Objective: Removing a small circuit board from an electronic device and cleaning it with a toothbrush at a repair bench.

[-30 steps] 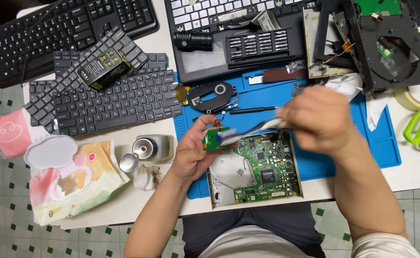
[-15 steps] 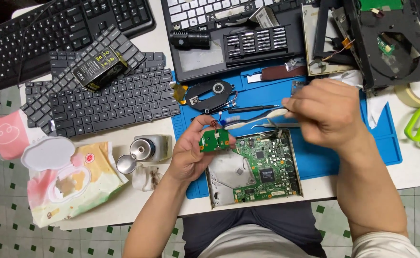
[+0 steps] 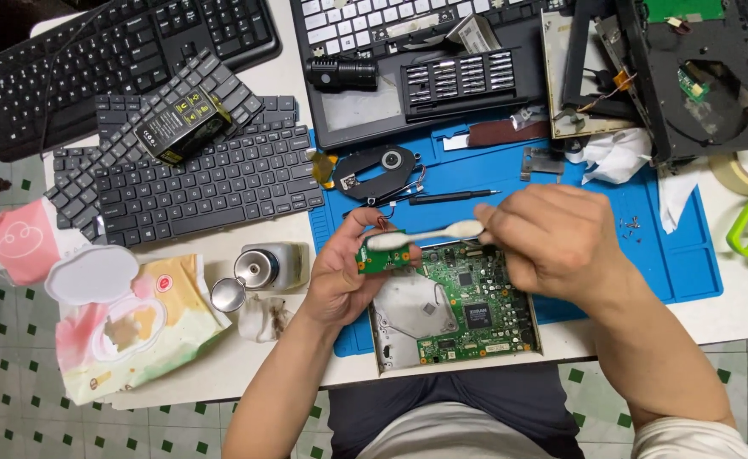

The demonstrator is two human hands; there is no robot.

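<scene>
Left hand [image 3: 340, 276]: closed on a small green circuit board [image 3: 380, 257], raised over the blue mat [image 3: 688, 255]. Right hand [image 3: 557, 242]: closed on a white brush [image 3: 429, 235], long axis left-right, head resting on the small board. Larger circuit board [image 3: 467, 302] lies just below, on the counter [image 3: 221, 357]. Brush handle hidden in the right fist; bristles indistinct.

Electronics repair bench — blue mat [image 3: 680, 255], bare circuit board [image 3: 476, 306], loose keyboards [image 3: 195, 183].
</scene>
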